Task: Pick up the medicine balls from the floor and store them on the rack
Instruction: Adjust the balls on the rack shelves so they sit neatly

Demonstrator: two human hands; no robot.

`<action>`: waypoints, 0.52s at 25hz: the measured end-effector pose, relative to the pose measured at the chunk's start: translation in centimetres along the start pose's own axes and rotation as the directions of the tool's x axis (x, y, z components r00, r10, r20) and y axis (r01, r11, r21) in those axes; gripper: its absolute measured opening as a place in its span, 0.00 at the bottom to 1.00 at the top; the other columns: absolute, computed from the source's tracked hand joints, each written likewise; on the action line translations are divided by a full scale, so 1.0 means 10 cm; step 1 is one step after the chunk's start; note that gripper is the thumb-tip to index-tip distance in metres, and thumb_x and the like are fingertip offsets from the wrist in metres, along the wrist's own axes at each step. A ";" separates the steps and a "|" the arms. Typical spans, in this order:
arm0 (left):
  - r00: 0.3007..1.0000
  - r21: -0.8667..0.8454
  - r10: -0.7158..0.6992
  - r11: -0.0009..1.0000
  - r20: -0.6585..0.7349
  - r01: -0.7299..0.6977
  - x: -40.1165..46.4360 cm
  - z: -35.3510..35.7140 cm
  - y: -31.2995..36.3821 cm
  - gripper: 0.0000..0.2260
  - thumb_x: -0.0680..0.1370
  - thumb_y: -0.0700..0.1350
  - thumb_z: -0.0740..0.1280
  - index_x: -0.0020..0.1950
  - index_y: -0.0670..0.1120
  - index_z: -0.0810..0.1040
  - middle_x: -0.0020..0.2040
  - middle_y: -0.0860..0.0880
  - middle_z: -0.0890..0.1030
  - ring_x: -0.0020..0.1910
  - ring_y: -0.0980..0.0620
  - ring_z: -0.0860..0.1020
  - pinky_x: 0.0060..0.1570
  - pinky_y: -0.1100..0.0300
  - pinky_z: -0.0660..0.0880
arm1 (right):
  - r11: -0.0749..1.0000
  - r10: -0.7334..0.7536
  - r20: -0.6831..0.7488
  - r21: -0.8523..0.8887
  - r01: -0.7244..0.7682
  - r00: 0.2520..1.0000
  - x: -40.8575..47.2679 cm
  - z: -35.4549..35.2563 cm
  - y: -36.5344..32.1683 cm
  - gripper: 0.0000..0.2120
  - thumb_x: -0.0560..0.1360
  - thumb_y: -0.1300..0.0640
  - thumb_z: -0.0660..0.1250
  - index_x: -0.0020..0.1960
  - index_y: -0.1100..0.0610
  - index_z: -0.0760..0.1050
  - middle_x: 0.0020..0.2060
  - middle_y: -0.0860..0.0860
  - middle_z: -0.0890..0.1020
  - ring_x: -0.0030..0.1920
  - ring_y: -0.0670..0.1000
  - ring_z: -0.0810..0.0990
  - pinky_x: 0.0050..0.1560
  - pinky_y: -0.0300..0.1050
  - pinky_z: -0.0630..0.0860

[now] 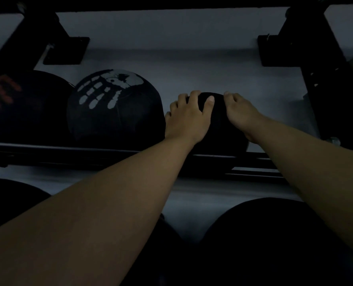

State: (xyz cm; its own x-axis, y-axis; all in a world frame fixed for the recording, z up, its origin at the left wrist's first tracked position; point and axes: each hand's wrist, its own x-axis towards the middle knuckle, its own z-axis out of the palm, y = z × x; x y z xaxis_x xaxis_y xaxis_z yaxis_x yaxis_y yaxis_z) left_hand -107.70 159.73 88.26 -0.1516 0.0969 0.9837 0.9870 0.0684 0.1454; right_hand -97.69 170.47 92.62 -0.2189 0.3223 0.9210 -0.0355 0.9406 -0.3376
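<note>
A small black medicine ball (pixel 220 124) rests on the rack's front rail (pixel 68 148), right of centre. My left hand (pixel 189 118) lies over its left top, fingers curled on it. My right hand (pixel 243 114) grips its right side. To its left sits a bigger black ball with a white handprint (pixel 113 106), and a third black ball with an orange print (pixel 20 104) at the far left. The scene is very dim.
Black rack uprights and brackets stand at the upper left (pixel 66 50) and upper right (pixel 307 58). A grey wall (pixel 171 38) lies behind. Dark rounded balls sit on the level below at the lower left (pixel 10 199) and lower right (pixel 274 234).
</note>
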 end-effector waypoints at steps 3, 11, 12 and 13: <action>0.996 0.053 0.009 0.998 0.092 -0.014 0.04 -0.11 -0.01 0.27 0.84 0.64 0.49 0.81 0.55 0.61 0.80 0.46 0.64 0.77 0.42 0.63 0.75 0.43 0.61 | 0.995 -0.022 0.049 -0.094 0.026 0.999 0.00 -0.08 -0.08 0.26 0.87 0.46 0.45 0.79 0.58 0.62 0.78 0.57 0.67 0.76 0.57 0.67 0.71 0.42 0.60; 0.989 0.206 0.138 0.967 0.057 -0.147 0.24 -0.68 -0.24 0.21 0.86 0.53 0.54 0.77 0.50 0.69 0.76 0.45 0.72 0.73 0.45 0.71 0.73 0.50 0.64 | 0.942 -0.176 0.135 -0.266 0.206 0.975 -0.03 0.07 -0.60 0.20 0.84 0.47 0.56 0.68 0.56 0.78 0.68 0.56 0.78 0.66 0.57 0.76 0.55 0.41 0.67; 0.990 0.227 0.138 0.963 0.036 -0.143 0.27 -0.79 -0.33 0.20 0.86 0.52 0.54 0.77 0.50 0.70 0.75 0.45 0.72 0.73 0.44 0.71 0.74 0.49 0.63 | 0.933 -0.188 0.137 -0.283 0.220 0.973 -0.05 0.14 -0.70 0.20 0.84 0.47 0.57 0.67 0.56 0.78 0.67 0.56 0.79 0.65 0.57 0.76 0.54 0.41 0.67; 0.991 0.247 0.135 0.959 0.018 -0.136 0.29 -0.92 -0.44 0.20 0.85 0.52 0.54 0.76 0.50 0.70 0.75 0.45 0.72 0.72 0.44 0.71 0.74 0.48 0.62 | 0.925 -0.201 0.135 -0.299 0.233 0.970 -0.07 0.22 -0.82 0.19 0.84 0.48 0.58 0.66 0.57 0.78 0.67 0.56 0.79 0.65 0.57 0.76 0.53 0.40 0.66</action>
State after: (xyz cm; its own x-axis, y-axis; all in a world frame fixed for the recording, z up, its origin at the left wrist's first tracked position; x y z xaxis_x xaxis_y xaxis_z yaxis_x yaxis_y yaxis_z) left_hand -111.99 150.57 91.40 -0.0175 0.1235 0.9922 0.9545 0.2977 -0.0202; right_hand -99.35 162.33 94.27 -0.3366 0.1091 0.9353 0.2076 0.9774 -0.0393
